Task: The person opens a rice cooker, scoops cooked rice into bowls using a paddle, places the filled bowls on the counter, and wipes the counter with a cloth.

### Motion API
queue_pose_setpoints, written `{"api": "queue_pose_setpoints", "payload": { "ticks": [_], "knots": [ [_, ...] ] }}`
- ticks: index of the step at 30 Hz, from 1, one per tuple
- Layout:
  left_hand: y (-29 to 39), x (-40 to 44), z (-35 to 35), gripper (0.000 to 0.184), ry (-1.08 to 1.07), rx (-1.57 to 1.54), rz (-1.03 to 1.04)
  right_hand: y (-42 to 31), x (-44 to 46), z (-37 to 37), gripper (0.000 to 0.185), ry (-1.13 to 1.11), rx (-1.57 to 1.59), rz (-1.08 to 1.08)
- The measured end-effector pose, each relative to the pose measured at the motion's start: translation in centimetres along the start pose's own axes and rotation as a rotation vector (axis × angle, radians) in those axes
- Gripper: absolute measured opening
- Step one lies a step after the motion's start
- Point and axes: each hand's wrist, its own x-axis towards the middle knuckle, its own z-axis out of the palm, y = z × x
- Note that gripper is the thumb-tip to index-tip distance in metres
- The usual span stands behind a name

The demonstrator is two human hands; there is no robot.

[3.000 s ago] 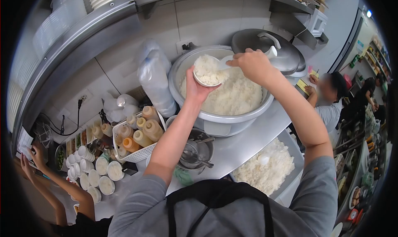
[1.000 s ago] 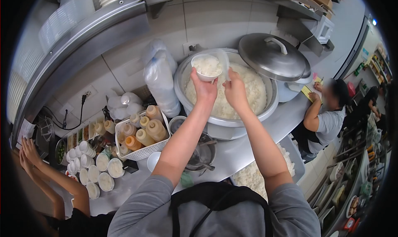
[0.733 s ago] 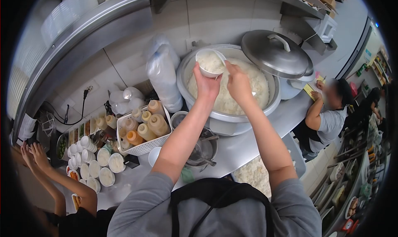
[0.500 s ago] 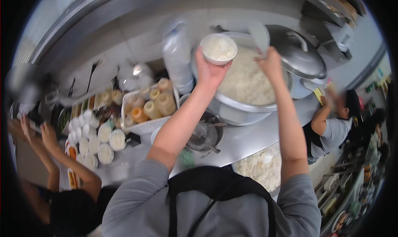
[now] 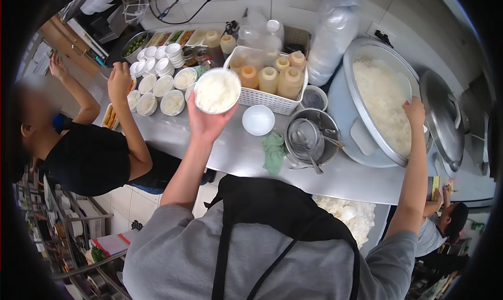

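My left hand [image 5: 207, 120] is wrapped under a white bowl [image 5: 230, 104] heaped with cooked rice [image 5: 216, 90], held above the counter. Over at the large pot [image 5: 350, 79] of rice, my right hand [image 5: 415, 112] is closed at the rim side around the handle of a pale rice paddle [image 5: 403, 85]. The paddle's blade lies against the rice [image 5: 380, 106] in the pot. Several rice-filled bowls [image 5: 172, 102] stand left of my left hand. A white bowl [image 5: 258, 120] with no rice in it sits on the counter to the right of that hand.
A white basket [image 5: 267, 98] of sauce bottles stands behind the bowls. Nearby are a metal pot [image 5: 313, 140] with utensils, a green cloth [image 5: 273, 153], and a metal lid [image 5: 443, 119] at right. One co-worker [image 5: 86, 156] works at left, another [image 5: 445, 221] at right.
The view has turned toward the left. My left hand has carried the filled bowl left, near the other rice bowls. My right hand's paddle has gone from raised above the pot down to the rice.
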Motion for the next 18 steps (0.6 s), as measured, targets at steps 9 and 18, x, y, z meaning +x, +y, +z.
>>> {"api": "queue_pose_setpoints", "payload": {
  "ticks": [9, 18],
  "knots": [
    [1.1, -4.3, -16.2, 0.058, 0.690, 0.024, 0.065, 0.6, 1.9, 0.0, 0.011, -0.590, 0.274, 0.103],
    [0.6, -3.4, -23.2, 0.067, 0.664, 0.004, 0.239, -2.5, 4.2, -2.2, 0.022, 0.005, -0.425, -0.228]
  ]
}}
